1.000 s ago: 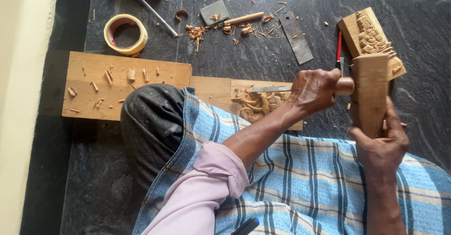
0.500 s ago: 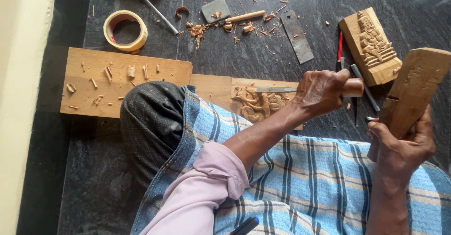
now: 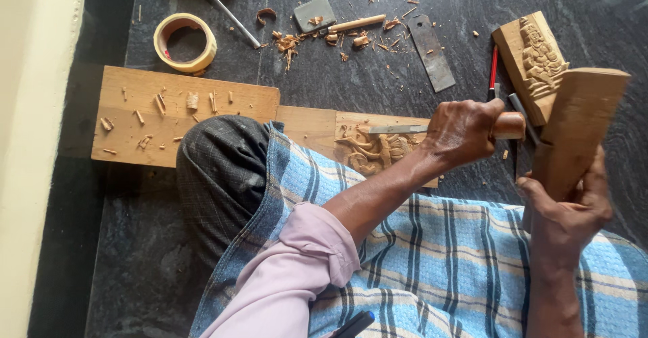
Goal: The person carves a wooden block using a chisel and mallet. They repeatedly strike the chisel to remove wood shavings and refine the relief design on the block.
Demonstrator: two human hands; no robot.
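Observation:
My left hand (image 3: 462, 132) grips a chisel (image 3: 398, 128) by its wooden handle. The steel blade lies across a small carved wooden panel (image 3: 368, 150) on the dark stone floor. My right hand (image 3: 567, 210) holds a flat wooden mallet (image 3: 580, 122) upright, just right of the chisel handle's end and slightly apart from it. The panel butts against a longer plank (image 3: 182, 115) strewn with wood chips. My knee (image 3: 219, 169), in dark cloth, rests over the plank's near edge.
A carved figure block (image 3: 533, 58) lies behind the mallet, with a red pencil (image 3: 493, 71) beside it. Farther back lie a tape roll (image 3: 184, 42), a metal rod (image 3: 226, 10), a grey stone (image 3: 314, 14), a flat metal blade (image 3: 430, 51) and shavings. A cream wall (image 3: 34, 142) borders the left.
The mallet stood against the chisel handle one second ago, swung away to the right, and has now come back close to the handle. The chisel hand stayed on the panel.

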